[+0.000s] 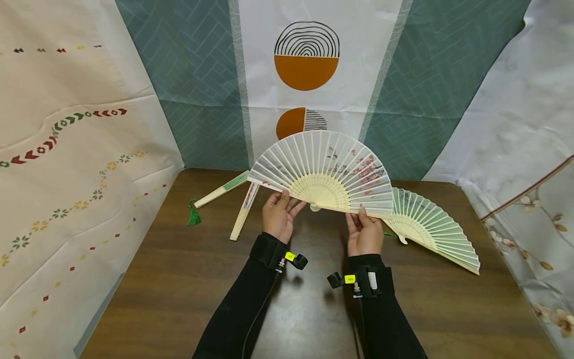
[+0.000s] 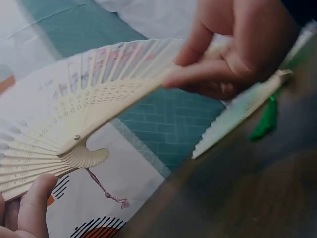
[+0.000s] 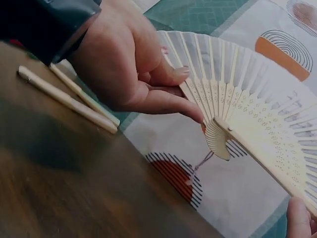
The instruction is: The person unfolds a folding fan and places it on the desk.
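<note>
An unfolded white folding fan (image 1: pixel 314 154) with pale ribs and pink blossom print is held up above the table between both hands. My left hand (image 1: pixel 278 219) pinches its left end guard, thumb in front. At the opposite end guard, my right hand (image 1: pixel 365 237) pinches with thumb and fingers. In the left wrist view the right hand (image 2: pixel 237 49) grips the guard at upper right, while the left thumb (image 2: pixel 37 206) shows at lower left. A small pinkish cord (image 3: pixel 200 166) hangs from the fan's pivot in the right wrist view.
An open green folding fan (image 1: pixel 437 232) lies on the table (image 1: pixel 179 299) at right, partly behind the white one. Left of the hands lie a folded green fan (image 1: pixel 224 189) with a green tassel (image 1: pixel 194 215) and a folded white fan (image 1: pixel 244 213). Patterned cloths surround the table.
</note>
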The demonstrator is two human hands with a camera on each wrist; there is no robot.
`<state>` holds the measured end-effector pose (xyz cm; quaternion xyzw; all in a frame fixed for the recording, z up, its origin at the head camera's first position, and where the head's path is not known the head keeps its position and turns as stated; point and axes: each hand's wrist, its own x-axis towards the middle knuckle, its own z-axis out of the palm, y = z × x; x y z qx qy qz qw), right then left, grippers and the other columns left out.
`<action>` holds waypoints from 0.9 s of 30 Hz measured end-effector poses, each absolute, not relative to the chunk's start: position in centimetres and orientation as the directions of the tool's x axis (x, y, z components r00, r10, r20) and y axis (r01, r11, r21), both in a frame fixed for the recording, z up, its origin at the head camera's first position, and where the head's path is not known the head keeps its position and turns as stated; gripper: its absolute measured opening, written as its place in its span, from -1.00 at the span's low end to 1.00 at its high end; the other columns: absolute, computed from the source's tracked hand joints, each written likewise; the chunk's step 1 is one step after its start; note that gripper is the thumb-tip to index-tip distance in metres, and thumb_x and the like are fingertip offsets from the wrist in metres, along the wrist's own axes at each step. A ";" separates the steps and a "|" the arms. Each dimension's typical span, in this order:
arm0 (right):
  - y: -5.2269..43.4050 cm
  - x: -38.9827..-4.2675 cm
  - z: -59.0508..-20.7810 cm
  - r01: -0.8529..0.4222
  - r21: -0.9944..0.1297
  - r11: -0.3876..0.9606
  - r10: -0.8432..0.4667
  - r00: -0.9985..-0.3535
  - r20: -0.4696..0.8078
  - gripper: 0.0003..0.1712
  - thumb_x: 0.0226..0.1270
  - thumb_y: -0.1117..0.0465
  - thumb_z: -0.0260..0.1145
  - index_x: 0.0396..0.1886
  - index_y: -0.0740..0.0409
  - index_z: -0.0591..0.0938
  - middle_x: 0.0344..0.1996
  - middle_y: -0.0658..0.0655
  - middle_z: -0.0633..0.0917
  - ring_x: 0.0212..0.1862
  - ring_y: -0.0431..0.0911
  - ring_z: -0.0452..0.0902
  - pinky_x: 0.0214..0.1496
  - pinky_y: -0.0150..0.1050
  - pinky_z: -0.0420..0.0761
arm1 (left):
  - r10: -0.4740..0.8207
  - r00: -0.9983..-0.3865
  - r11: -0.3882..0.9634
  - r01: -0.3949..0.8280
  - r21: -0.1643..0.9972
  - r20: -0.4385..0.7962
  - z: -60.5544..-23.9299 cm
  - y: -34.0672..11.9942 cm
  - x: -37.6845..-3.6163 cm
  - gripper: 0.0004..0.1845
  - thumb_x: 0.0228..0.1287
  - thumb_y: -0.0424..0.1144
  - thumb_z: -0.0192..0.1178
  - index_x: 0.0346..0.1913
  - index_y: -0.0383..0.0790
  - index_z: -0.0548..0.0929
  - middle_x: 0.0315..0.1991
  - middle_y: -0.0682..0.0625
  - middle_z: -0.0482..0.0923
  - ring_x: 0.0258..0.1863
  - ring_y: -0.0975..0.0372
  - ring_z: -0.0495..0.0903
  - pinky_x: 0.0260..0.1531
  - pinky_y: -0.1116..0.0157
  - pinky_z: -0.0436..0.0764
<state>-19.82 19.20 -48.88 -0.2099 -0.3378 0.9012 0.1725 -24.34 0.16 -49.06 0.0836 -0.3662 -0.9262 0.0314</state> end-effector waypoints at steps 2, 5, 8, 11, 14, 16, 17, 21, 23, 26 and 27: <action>19.3 -19.3 -49.2 -0.153 -0.691 -0.707 0.445 -0.855 -0.267 -0.96 0.84 0.32 0.15 0.09 0.19 0.50 -0.11 0.05 0.63 -0.12 -0.16 0.61 0.12 -0.41 0.90 | -0.123 -0.984 -0.720 0.000 0.694 -0.127 -49.5 0.1 -23.8 -0.80 0.84 -0.33 0.07 -0.10 -0.21 0.62 -0.03 -0.08 0.75 0.02 0.13 0.87 0.07 0.10 0.97; 19.7 -18.2 -49.6 -0.123 -0.709 -0.695 0.438 -0.854 -0.280 -0.96 0.81 0.31 0.21 0.04 0.18 0.50 -0.13 0.03 0.65 -0.13 -0.18 0.62 0.11 -0.41 0.90 | -0.104 -0.985 -0.690 -0.028 0.723 -0.137 -50.3 -0.1 -22.6 -0.84 0.86 -0.32 0.07 -0.07 -0.20 0.56 -0.01 -0.08 0.71 -0.02 0.14 0.88 0.06 0.10 0.97; 20.3 -16.4 -50.1 -0.084 -0.734 -0.674 0.424 -0.858 -0.291 -0.92 0.78 0.31 0.28 0.07 0.17 0.53 -0.14 0.02 0.67 -0.13 -0.18 0.64 0.13 -0.39 0.91 | -0.067 -0.980 -0.613 -0.106 0.783 -0.185 -51.1 -0.6 -21.1 -0.86 0.86 -0.31 0.09 -0.06 -0.23 0.51 -0.02 -0.07 0.68 -0.10 0.17 0.86 0.02 0.12 0.98; 21.0 -14.0 -50.7 -0.029 -0.758 -0.652 0.398 -0.864 -0.310 -0.83 0.76 0.30 0.32 0.18 0.17 0.55 -0.12 0.01 0.70 -0.10 -0.18 0.68 0.14 -0.36 0.91 | -0.033 -0.967 -0.494 -0.205 0.845 -0.253 -51.8 -1.4 -19.7 -0.87 0.82 -0.32 0.16 -0.04 -0.29 0.54 -0.02 -0.08 0.69 -0.18 0.20 0.87 -0.10 0.16 0.98; 21.6 -11.4 -51.3 0.053 -0.771 -0.634 0.353 -0.868 -0.350 -0.71 0.78 0.27 0.30 0.34 0.14 0.52 -0.09 -0.02 0.72 -0.06 -0.19 0.70 0.14 -0.36 0.92 | 0.013 -0.948 -0.377 -0.299 0.876 -0.318 -52.2 -2.4 -18.4 -0.85 0.77 -0.32 0.23 -0.02 -0.38 0.59 0.00 -0.14 0.76 -0.23 0.17 0.92 -0.25 0.20 0.97; 22.0 -9.9 -51.6 0.105 -0.773 -0.625 0.330 -0.863 -0.384 -0.66 0.80 0.24 0.28 0.41 0.12 0.50 -0.08 -0.05 0.74 -0.05 -0.21 0.72 0.13 -0.34 0.92 | 0.063 -0.934 -0.318 -0.353 0.880 -0.352 -52.3 -2.9 -17.7 -0.84 0.75 -0.32 0.26 -0.03 -0.39 0.60 0.01 -0.17 0.79 -0.26 0.17 0.93 -0.32 0.23 0.96; 22.3 -9.1 -51.7 0.129 -0.774 -0.619 0.319 -0.860 -0.399 -0.64 0.82 0.23 0.26 0.44 0.11 0.48 -0.07 -0.07 0.75 -0.04 -0.22 0.72 0.14 -0.34 0.92 | 0.087 -0.927 -0.292 -0.375 0.880 -0.366 -52.3 -3.0 -17.5 -0.84 0.75 -0.32 0.26 -0.04 -0.40 0.60 0.01 -0.19 0.79 -0.28 0.17 0.93 -0.34 0.25 0.95; 23.2 -6.5 -52.0 0.203 -0.779 -0.593 0.291 -0.848 -0.443 -0.64 0.86 0.15 0.20 0.48 0.04 0.46 -0.06 -0.14 0.81 -0.01 -0.25 0.76 0.14 -0.30 0.94 | 0.161 -0.896 -0.223 -0.441 0.869 -0.414 -52.4 -3.1 -16.6 -0.87 0.74 -0.36 0.25 -0.07 -0.37 0.58 -0.04 -0.18 0.81 -0.35 0.23 0.91 -0.36 0.32 0.92; 23.8 -5.5 -52.1 0.233 -0.774 -0.589 0.275 -0.843 -0.462 -0.68 0.88 0.12 0.17 0.45 0.01 0.46 -0.07 -0.15 0.81 0.00 -0.26 0.78 0.14 -0.29 0.94 | 0.182 -0.885 -0.211 -0.462 0.862 -0.430 -52.4 -2.9 -16.2 -0.89 0.73 -0.39 0.24 -0.06 -0.38 0.58 -0.06 -0.18 0.83 -0.37 0.25 0.89 -0.35 0.34 0.92; 24.9 -4.5 -52.2 0.272 -0.766 -0.582 0.260 -0.831 -0.492 -0.74 0.89 0.08 0.13 0.37 -0.01 0.48 -0.12 -0.13 0.81 0.00 -0.26 0.82 0.14 -0.31 0.93 | 0.215 -0.867 -0.201 -0.491 0.848 -0.450 -52.4 -2.6 -15.9 -0.92 0.72 -0.44 0.23 -0.03 -0.42 0.59 -0.08 -0.23 0.86 -0.39 0.26 0.88 -0.35 0.36 0.92; 25.2 -4.3 -52.2 0.281 -0.761 -0.585 0.256 -0.826 -0.502 -0.76 0.88 0.07 0.13 0.34 -0.02 0.49 -0.14 -0.12 0.82 0.00 -0.25 0.84 0.14 -0.32 0.93 | 0.224 -0.862 -0.200 -0.497 0.844 -0.454 -52.4 -2.5 -15.8 -0.93 0.72 -0.45 0.23 -0.02 -0.44 0.59 -0.08 -0.26 0.87 -0.40 0.26 0.88 -0.35 0.36 0.92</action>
